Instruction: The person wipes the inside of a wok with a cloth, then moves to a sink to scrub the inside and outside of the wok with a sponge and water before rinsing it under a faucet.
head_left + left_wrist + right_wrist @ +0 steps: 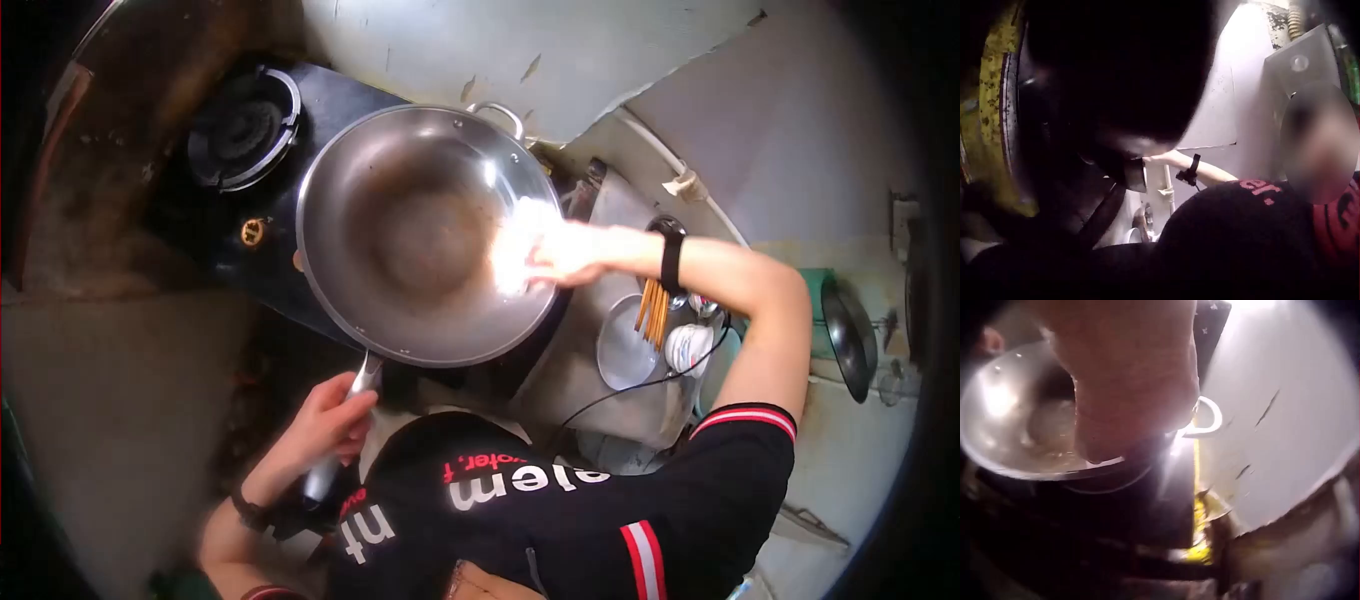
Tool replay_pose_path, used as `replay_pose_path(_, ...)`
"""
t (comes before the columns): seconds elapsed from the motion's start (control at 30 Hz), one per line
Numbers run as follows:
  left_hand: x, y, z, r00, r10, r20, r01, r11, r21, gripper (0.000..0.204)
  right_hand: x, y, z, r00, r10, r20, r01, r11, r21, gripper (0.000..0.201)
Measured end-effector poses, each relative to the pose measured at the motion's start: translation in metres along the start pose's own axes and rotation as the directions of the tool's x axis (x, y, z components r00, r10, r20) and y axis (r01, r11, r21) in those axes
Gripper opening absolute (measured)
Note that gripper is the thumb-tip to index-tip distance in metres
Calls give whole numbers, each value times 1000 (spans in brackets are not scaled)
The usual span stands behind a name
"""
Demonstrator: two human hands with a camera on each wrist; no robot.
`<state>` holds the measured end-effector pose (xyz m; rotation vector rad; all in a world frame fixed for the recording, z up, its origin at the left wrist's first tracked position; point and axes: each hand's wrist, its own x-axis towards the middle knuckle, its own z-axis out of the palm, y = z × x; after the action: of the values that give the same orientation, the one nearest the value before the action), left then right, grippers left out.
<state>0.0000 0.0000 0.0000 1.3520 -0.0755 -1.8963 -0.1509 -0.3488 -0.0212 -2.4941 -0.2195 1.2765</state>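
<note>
A large steel wok (420,335) fills the middle of the head view, its inside browned at the bottom. My left hand (330,415) grips the long handle (322,478) on the near side. At the right inner wall of the wok is my right hand (570,255), with fingers reaching inside the rim. White glare covers the fingertips, so I cannot tell whether they hold something. In the right wrist view the back of the right hand (1129,375) hides part of the rim. Darkness covers most of the left wrist view.
A burner (245,135) lies left of the wok on the black stove (335,90). On the right ledge stand a white bowl (618,355), chopsticks (655,310) and a white tub (688,348). A thin black cable (620,392) crosses there. Behind rises a peeling wall (560,50).
</note>
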Motion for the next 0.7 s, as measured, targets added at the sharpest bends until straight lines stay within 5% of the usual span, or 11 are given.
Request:
replay_pose_path(0.1,-4,-1,-1,999,34,39,-32,998,-52,15,0,-55,45,972,-66,-226,145,924,355,45)
replay_pose_path(0.17,-5,3,-1,999,24,23,-21,996,-90,15,21,-72,53,904,-311,-294,401,855,330,46)
replay_pose_path(0.2,-5,1,-2,998,45,46,-41,996,-75,16,18,-94,45,939,-163,-303,302,812,499,39)
replay_pose_path(0.3,-2,0,0,996,53,75,-48,996,-71,16,25,-118,12,949,11,-314,181,796,577,29)
replay_pose_path(0.43,4,-3,-5,994,41,97,-33,996,-83,16,68,-63,-4,807,93,-583,308,777,549,17)
replay_pose_path(0.47,2,-2,-5,995,31,95,-24,997,-77,16,87,-39,-11,739,251,-625,166,832,530,22)
replay_pose_path(0.53,1,3,-7,996,24,84,-18,997,-70,16,92,-1,-50,712,167,-682,21,966,258,28)
replay_pose_path(0.57,0,3,-8,997,14,75,-10,998,-58,16,99,23,-59,586,-20,-810,60,998,19,25)
replay_pose_path(0.6,0,3,-8,998,5,67,-2,999,-49,16,103,32,-75,619,-26,-785,-30,998,-57,19)
replay_pose_path(0.63,0,2,-9,998,1,62,2,999,-53,16,116,52,-82,553,-251,-794,-119,920,-374,10)
replay_pose_path(0.7,0,2,-12,999,-3,54,6,999,-46,16,126,74,-93,644,-426,-635,-107,772,-627,6)
